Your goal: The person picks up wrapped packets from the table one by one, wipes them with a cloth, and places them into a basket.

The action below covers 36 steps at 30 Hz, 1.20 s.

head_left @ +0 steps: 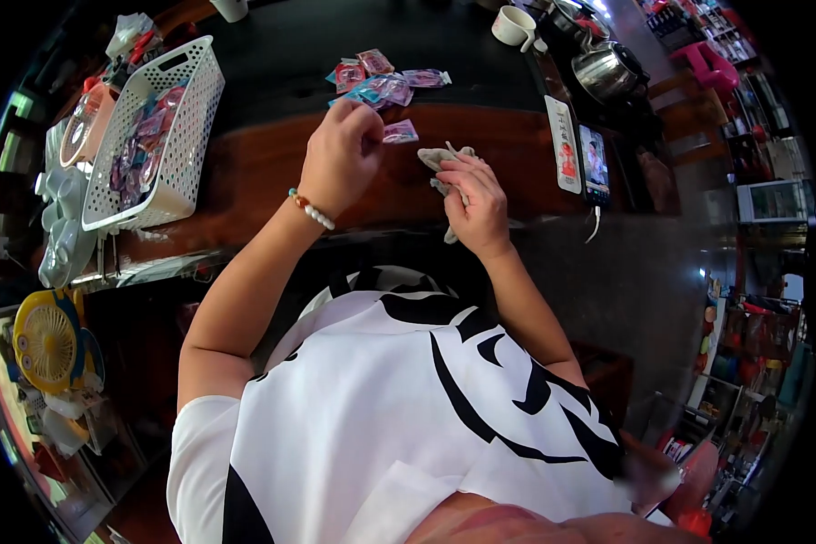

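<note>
My left hand [343,152], with a beaded bracelet at the wrist, is closed, its fingers curled in just in front of a small pile of shiny packets [383,90]. What its fingertips hold, if anything, is hidden. One pink and purple packet [401,132] lies apart from the pile, just right of that hand. On the right, my right hand [477,201] has its fingers bent over a crumpled light grey cloth [435,158] at the table's near side. Part of the cloth hangs out below the palm.
A white perforated basket [198,118] of similar packets stands at the left of the dark table [276,63]. To the right are a phone [594,163] on a cable, a white printed box [563,145], a white cup [514,27] and a metal kettle [607,71].
</note>
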Each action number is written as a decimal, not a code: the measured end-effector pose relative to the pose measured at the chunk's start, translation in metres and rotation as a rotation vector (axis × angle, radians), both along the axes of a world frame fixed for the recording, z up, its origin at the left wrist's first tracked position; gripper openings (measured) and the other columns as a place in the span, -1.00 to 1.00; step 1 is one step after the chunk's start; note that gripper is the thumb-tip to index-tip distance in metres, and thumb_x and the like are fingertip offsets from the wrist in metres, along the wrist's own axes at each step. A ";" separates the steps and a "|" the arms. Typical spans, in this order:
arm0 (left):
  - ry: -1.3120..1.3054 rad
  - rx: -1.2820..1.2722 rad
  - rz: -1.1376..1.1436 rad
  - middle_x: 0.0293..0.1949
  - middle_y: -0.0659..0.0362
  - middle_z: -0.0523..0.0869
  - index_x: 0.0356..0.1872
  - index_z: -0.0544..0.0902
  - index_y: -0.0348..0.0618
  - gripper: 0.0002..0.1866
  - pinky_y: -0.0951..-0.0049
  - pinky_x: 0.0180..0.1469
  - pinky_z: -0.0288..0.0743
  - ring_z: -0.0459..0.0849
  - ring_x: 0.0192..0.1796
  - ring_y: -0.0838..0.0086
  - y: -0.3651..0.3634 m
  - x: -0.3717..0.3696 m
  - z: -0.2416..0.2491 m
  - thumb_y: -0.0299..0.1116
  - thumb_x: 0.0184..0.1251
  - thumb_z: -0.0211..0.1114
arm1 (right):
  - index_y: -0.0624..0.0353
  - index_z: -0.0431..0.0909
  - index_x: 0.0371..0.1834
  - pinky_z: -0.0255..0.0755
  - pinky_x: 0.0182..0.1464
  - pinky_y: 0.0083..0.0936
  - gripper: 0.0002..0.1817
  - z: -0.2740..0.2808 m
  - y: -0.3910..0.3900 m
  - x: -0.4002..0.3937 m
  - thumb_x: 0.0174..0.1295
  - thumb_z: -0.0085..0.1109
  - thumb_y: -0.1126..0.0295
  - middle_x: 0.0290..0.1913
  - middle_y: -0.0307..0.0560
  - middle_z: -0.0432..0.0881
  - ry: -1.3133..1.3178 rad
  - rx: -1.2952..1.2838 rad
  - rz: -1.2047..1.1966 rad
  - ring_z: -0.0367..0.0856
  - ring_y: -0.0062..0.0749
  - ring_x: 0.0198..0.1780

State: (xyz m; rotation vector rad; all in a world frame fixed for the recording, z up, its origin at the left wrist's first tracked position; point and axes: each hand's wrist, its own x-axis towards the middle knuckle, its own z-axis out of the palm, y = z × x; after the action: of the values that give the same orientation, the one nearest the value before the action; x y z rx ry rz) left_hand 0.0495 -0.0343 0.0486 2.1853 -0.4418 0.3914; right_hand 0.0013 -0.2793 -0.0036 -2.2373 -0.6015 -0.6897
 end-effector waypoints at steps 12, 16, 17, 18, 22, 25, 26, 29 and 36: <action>-0.159 0.322 -0.313 0.23 0.05 0.78 0.12 0.80 -0.15 -0.64 0.04 0.48 0.53 0.69 0.41 0.13 0.044 -0.069 -0.038 -0.40 0.30 0.53 | 0.26 0.79 -0.03 0.67 0.29 -0.21 -0.70 0.010 0.004 0.002 0.30 0.12 0.68 0.04 0.11 0.84 0.173 0.300 -0.036 0.79 0.00 0.21; -0.178 0.265 -0.258 0.21 0.07 0.80 0.09 0.81 -0.15 -0.66 0.00 0.51 0.51 0.70 0.40 0.14 0.047 -0.076 -0.047 -0.38 0.30 0.54 | 0.23 0.76 0.09 0.52 0.46 -0.04 -0.68 0.025 0.029 0.001 0.33 0.16 0.65 0.12 0.11 0.82 0.065 0.072 0.122 0.75 0.09 0.28; -0.200 0.235 -0.246 0.16 0.08 0.81 0.05 0.82 -0.16 -0.69 0.00 0.48 0.55 0.73 0.36 0.15 0.046 -0.075 -0.048 -0.40 0.28 0.55 | 0.21 0.75 0.12 0.42 0.53 0.05 -0.68 0.018 0.035 0.000 0.35 0.19 0.61 0.15 0.08 0.81 0.075 -0.017 0.138 0.71 0.14 0.31; -0.199 0.235 -0.241 0.16 0.08 0.81 0.05 0.82 -0.16 -0.69 0.00 0.48 0.55 0.73 0.36 0.15 0.045 -0.074 -0.049 -0.40 0.28 0.55 | 0.20 0.76 0.11 0.37 0.56 0.06 -0.67 0.013 0.044 -0.002 0.32 0.21 0.59 0.18 0.05 0.80 0.098 -0.121 0.121 0.68 0.11 0.36; -0.233 0.187 -0.215 0.09 0.08 0.82 -0.03 0.82 -0.17 -0.73 0.01 0.43 0.60 0.76 0.29 0.15 0.043 -0.072 -0.052 -0.44 0.23 0.56 | 0.17 0.79 0.09 0.30 0.62 0.04 -0.64 0.020 0.066 -0.011 0.23 0.24 0.55 0.21 -0.03 0.80 0.039 -0.260 0.213 0.63 -0.04 0.43; -0.252 0.174 -0.219 0.06 0.09 0.82 -0.06 0.82 -0.17 -0.74 0.02 0.41 0.61 0.78 0.26 0.14 0.044 -0.072 -0.052 -0.46 0.20 0.56 | 0.16 0.79 0.10 0.35 0.60 0.00 -0.63 0.017 0.074 -0.013 0.22 0.25 0.54 0.21 -0.04 0.80 0.052 -0.289 0.255 0.66 -0.06 0.40; -0.256 0.164 -0.222 0.05 0.09 0.82 -0.07 0.82 -0.17 -0.74 0.02 0.40 0.61 0.78 0.24 0.14 0.044 -0.072 -0.052 -0.47 0.19 0.56 | 0.16 0.79 0.10 0.38 0.59 -0.02 -0.63 0.017 0.068 -0.010 0.22 0.24 0.55 0.21 -0.04 0.80 0.057 -0.275 0.248 0.67 -0.06 0.39; -0.241 0.153 -0.201 0.02 0.10 0.83 -0.09 0.82 -0.17 -0.74 0.04 0.39 0.63 0.79 0.24 0.13 0.042 -0.073 -0.051 -0.48 0.18 0.56 | 0.19 0.78 0.12 0.43 0.56 -0.05 -0.61 0.017 0.047 -0.002 0.22 0.22 0.59 0.21 0.00 0.81 0.050 -0.246 0.197 0.70 -0.01 0.34; -0.255 0.164 -0.188 0.01 0.09 0.83 -0.09 0.81 -0.18 -0.75 0.05 0.38 0.64 0.79 0.23 0.13 0.042 -0.074 -0.052 -0.49 0.18 0.57 | 0.26 0.75 0.06 0.52 0.46 -0.04 -0.68 0.019 0.031 0.002 0.28 0.16 0.68 0.13 0.09 0.81 0.103 -0.080 0.103 0.73 0.13 0.28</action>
State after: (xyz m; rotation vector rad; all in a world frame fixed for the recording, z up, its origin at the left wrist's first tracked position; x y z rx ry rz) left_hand -0.0241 0.0076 -0.0037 2.2348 -0.8389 0.5485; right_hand 0.0036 -0.2480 0.0150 -2.2821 -0.6986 -0.5031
